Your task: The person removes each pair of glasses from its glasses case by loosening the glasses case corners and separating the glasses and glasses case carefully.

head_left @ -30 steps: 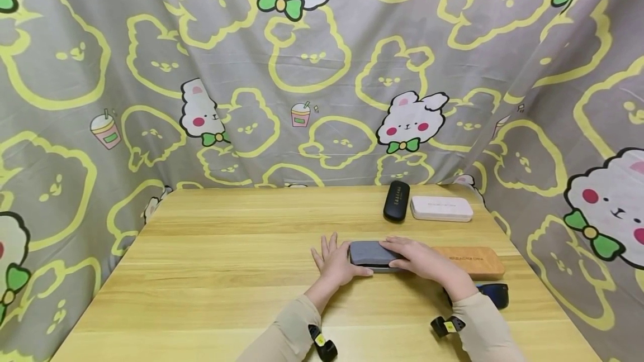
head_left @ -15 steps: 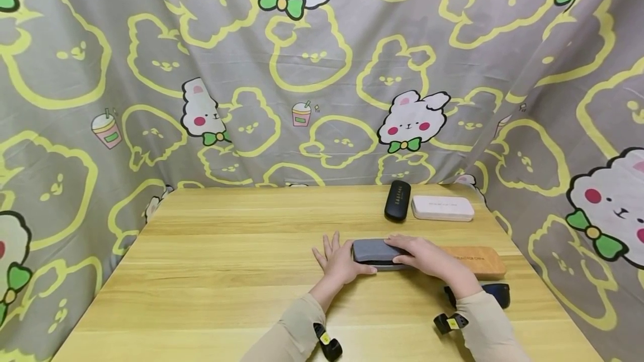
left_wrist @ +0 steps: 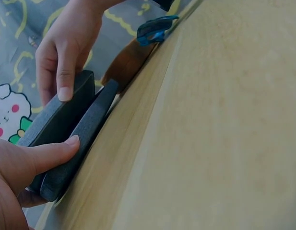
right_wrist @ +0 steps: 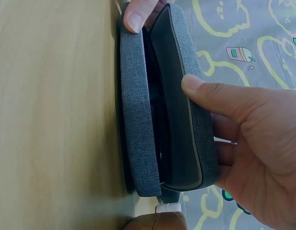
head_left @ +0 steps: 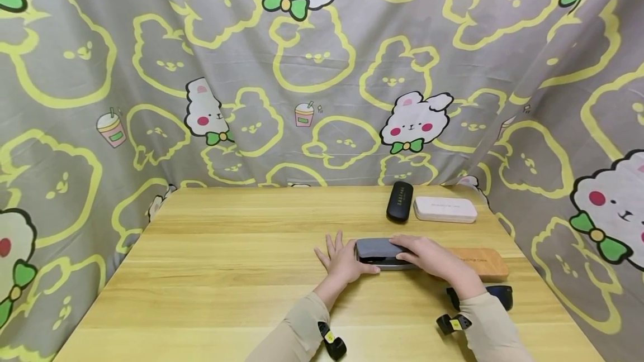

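Note:
A grey-blue fabric glasses case [head_left: 378,248] lies on the table ahead of me, its lid raised part way along the front. My left hand [head_left: 344,264] holds the case's left end, the thumb on the front of the base and some fingers spread behind. With thumb and fingers my right hand [head_left: 427,256] grips the lid near its right end. The gap between lid [right_wrist: 179,124] and base [right_wrist: 138,105] shows in the right wrist view; its inside is too dark to make out the contents. In the left wrist view, the left thumb presses the base [left_wrist: 85,136].
An orange-brown case [head_left: 485,264] lies right of the grey-blue one, partly behind my right hand. Nearer me are dark blue sunglasses [head_left: 499,296], half hidden by the right wrist. Toward the table's back right are a black case [head_left: 399,201] and a pale pink case [head_left: 445,209].
The lid has risen, and the dark gap along the case's front has widened. Both hands keep their hold; hands and case have shifted slightly right in the head view, as has the whole scene.

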Tool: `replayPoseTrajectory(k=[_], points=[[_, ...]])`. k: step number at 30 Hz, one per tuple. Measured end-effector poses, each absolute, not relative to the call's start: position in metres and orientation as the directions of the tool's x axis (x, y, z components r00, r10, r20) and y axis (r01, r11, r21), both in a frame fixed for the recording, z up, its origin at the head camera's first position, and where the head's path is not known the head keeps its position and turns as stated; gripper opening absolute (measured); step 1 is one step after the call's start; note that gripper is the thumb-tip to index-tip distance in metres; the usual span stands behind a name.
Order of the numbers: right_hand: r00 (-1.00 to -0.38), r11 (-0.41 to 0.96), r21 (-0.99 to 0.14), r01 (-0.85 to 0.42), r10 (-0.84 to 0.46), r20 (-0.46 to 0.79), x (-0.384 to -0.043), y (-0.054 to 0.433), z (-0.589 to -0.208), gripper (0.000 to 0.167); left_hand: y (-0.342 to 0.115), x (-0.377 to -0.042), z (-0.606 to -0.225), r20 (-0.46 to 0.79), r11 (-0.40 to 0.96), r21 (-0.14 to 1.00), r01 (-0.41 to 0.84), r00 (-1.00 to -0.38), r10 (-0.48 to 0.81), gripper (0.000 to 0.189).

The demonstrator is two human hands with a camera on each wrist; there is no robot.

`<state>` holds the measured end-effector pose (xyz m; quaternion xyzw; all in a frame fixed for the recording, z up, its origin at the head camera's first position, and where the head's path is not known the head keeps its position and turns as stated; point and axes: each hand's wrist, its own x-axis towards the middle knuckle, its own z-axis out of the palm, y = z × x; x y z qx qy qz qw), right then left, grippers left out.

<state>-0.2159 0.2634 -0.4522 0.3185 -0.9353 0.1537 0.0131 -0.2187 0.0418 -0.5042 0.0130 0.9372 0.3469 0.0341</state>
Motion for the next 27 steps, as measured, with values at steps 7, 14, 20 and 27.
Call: replayPoseTrajectory(k=[7, 14, 20, 27], points=[[-0.795, 0.749, -0.275, -0.603, -0.594, 0.125, -0.2155, 0.2634, -0.4529, 0.040, 0.0421, -0.2169, -0.5036, -0.052, 0.758, 0.652, 0.000, -0.998, 0.044, 0.082], [-0.795, 0.745, -0.281, -0.605, -0.589, 0.147, -0.2173, 0.2640, -0.4541, 0.036, 0.0424, -0.2175, -0.5034, -0.058, 0.762, 0.647, -0.001, -0.997, 0.048, 0.084], [-0.808, 0.758, -0.285, -0.586, -0.573, 0.138, -0.2176, 0.2635, -0.4542, 0.035, 0.0426, -0.2173, -0.5031, -0.062, 0.759, 0.651, -0.004, -0.997, 0.048, 0.085], [-0.826, 0.773, -0.298, -0.561, -0.549, 0.130, -0.2181, 0.2630, -0.4530, 0.036, 0.0427, -0.2176, -0.5027, -0.058, 0.758, 0.652, -0.003, -0.997, 0.046, 0.086]])
